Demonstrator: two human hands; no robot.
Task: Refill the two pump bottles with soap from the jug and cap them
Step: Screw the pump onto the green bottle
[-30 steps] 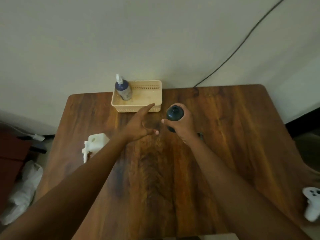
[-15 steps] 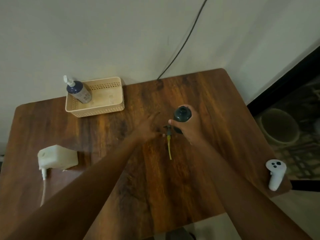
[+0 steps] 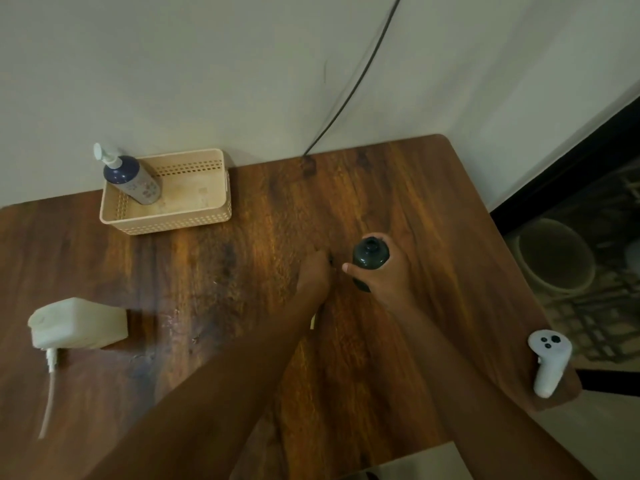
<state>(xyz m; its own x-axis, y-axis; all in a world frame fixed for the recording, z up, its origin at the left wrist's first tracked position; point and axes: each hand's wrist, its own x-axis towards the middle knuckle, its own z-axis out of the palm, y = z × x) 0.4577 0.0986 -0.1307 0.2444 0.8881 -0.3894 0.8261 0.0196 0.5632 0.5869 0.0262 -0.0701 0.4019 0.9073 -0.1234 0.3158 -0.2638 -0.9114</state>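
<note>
My right hand (image 3: pixel 384 275) grips a dark pump bottle (image 3: pixel 370 254) that stands uncapped on the wooden table (image 3: pixel 398 188), its neck open. Just left of it, my left hand (image 3: pixel 313 273) is curled down over the bottle's black pump, which lies on the table; its pale dip tube (image 3: pixel 313 320) pokes out beside my wrist. A blue pump bottle (image 3: pixel 133 178) with a white pump on it stands in the left end of a beige basket (image 3: pixel 194 220). The white jug (image 3: pixel 78 323) lies at the table's left side.
A white pump with a long tube (image 3: pixel 51 368) lies in front of the jug. A white handheld controller (image 3: pixel 549 362) rests on the table's near right corner. A black cable (image 3: pixel 349 88) runs down the wall to the table's back edge. Off the right edge, a bucket (image 3: pixel 554 254) stands on the floor.
My left hand has moved right and closed over the black pump lying by the dark bottle. The view has swung right. My right hand has kept its hold on the bottle.
</note>
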